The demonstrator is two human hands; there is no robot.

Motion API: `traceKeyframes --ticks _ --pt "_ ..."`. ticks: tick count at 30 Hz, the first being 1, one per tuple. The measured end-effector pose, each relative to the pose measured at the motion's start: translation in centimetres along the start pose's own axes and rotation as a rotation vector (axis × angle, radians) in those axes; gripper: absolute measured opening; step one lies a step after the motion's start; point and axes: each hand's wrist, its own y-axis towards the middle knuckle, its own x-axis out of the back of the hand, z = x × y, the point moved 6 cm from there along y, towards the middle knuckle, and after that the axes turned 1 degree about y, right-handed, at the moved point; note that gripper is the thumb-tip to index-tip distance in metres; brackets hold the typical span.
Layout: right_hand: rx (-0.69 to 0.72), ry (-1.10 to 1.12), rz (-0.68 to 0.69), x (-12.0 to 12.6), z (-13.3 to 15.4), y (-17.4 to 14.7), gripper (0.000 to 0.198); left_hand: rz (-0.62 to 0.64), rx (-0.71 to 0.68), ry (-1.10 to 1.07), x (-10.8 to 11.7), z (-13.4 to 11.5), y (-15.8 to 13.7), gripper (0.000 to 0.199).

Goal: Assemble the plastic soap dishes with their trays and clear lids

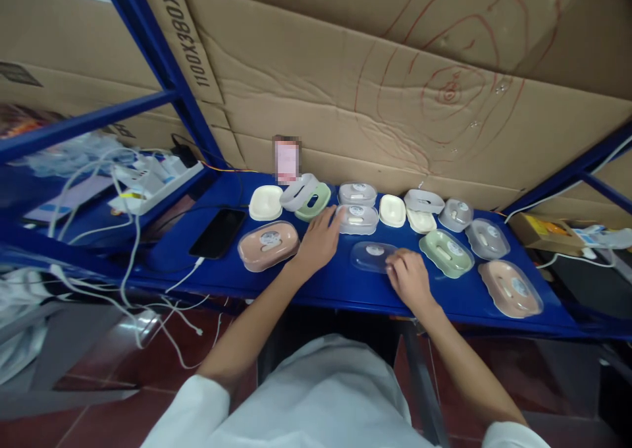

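Note:
My left hand (pixel 318 240) reaches forward with its fingers stretched out, the tips at the left edge of a grey soap box (pixel 359 220) with a clear lid and a round sticker. My right hand (pixel 409 278) has its fingers curled at the right edge of a loose clear lid (pixel 372 257) lying low on the blue table; the thumb side is partly hidden. Left of my left hand sits a lidded pink soap box (pixel 268 245). Beyond it are a green soap dish (pixel 313 202) and a leaning grey insert (pixel 299 192). A lidded green soap box (pixel 447 253) is right of my right hand.
Other soap boxes stand along the back, with a cream dish (pixel 392 211) among them and a pink box (pixel 510 288) at right. A black phone (pixel 218 234) lies on the left, cabled. A power strip (pixel 157 186) and white cables crowd the left side. Cardboard (pixel 320 105) walls the back.

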Motion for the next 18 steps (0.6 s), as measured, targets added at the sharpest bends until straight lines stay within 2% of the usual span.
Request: traceKeyframes --ticks 4,8,10,13,16,18 --pt "0.054 0.146 0.17 -0.6 2.2 -0.7 0.018 0.043 0.247 0.238 0.3 1.9 0.4 0.058" --pt "0.065 0.267 0.277 -0.4 2.1 0.5 0.043 0.148 0.271 0.314 -0.1 1.7 0.7 0.056" --pt "0.052 0.252 0.268 -0.5 1.2 1.5 0.04 0.158 0.27 0.324 -0.2 1.5 0.7 0.054" --pt "-0.09 0.153 0.236 -1.2 -1.7 3.9 0.033 0.162 0.288 0.355 -0.2 1.5 0.2 0.045" --pt "-0.302 0.004 0.254 -2.6 -5.1 6.6 0.036 0.165 0.277 0.38 0.0 1.3 -0.3 0.033" --pt "-0.377 -0.044 0.274 -3.6 -6.7 8.2 0.037 0.16 0.268 0.39 0.5 1.2 -0.3 0.032"
